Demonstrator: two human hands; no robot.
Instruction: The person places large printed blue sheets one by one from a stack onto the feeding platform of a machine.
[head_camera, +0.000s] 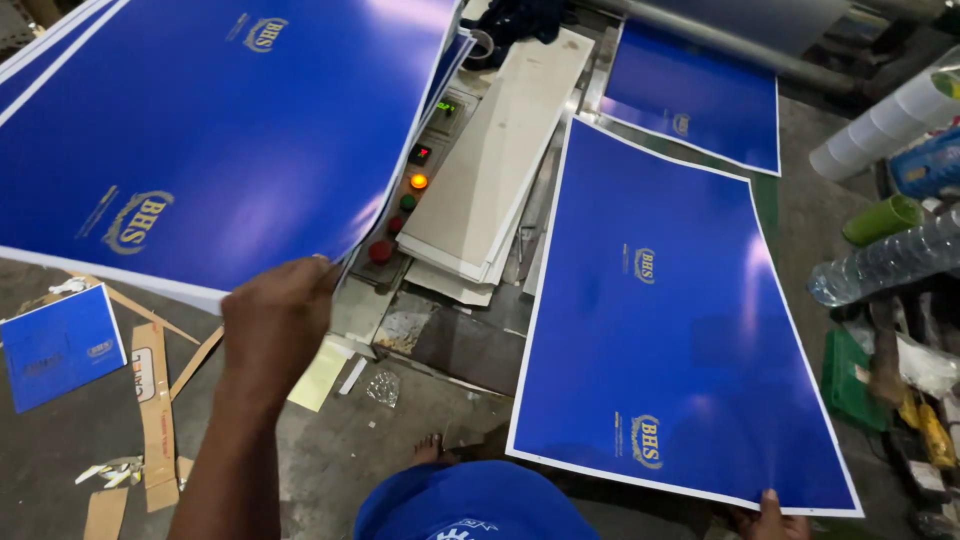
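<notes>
Sheet-handling step in progress: the near edge of a stack of glossy blue sheets (200, 130) is gripped by the left hand (275, 325), fingers curled around it, stack lifted above the control panel (410, 190) with its lit buttons. A single blue sheet (670, 330) lying to the right is pinched at its near corner by the right hand (770, 512), mostly cut off by the frame edge. Judged next: both grips to be kept firm and the sheets kept flat, so no creasing against the white boards (500, 150) between them.

My one camera sits on my head, looking steeply down and forward, close over my hands and the blue sheet (680, 310), with the floor (60, 450) below.
</notes>
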